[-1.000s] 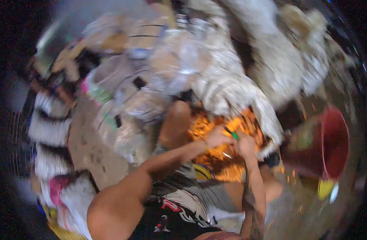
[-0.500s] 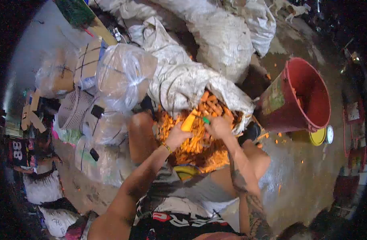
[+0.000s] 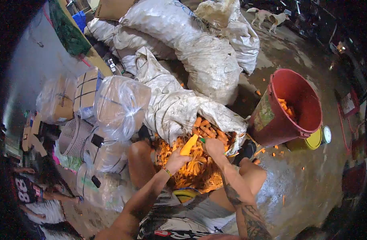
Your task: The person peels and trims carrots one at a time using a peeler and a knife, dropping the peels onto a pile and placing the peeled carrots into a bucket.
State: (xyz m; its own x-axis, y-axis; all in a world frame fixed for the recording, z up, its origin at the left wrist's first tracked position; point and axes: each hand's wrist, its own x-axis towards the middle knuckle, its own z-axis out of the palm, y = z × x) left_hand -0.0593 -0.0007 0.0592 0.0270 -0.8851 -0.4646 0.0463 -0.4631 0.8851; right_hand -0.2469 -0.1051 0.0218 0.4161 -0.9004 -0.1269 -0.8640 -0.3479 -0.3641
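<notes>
My left hand [image 3: 177, 161] is wrapped round the lower part of a bright orange peeled carrot [image 3: 189, 145], its tip pointing up and to the right. Closed on a small green peeler [image 3: 202, 140], my right hand [image 3: 214, 148] is just right of the carrot's upper end; the peeler's blade is too small to make out. Below both hands spreads a heap of carrot peelings [image 3: 199, 172] between my legs. Unpeeled carrots [image 3: 209, 130] spill from the mouth of a white woven sack [image 3: 175, 108] right beyond the hands.
To the right stands a red bucket [image 3: 261, 116] with carrots inside, beside a yellow-lidded container [image 3: 313, 139]. Full white sacks [image 3: 211, 68] lie behind. Wrapped boxes [image 3: 121, 104] and a plastic basket [image 3: 73, 138] are stacked left. Another person's arm [image 3: 63, 197] shows at far left; a dog [image 3: 267, 18] stands far back.
The view has tilted up, so the scene sits lower and more of the sacks and bucket contents shows. Both hands keep their holds; the right hand has shifted slightly against the carrot.
</notes>
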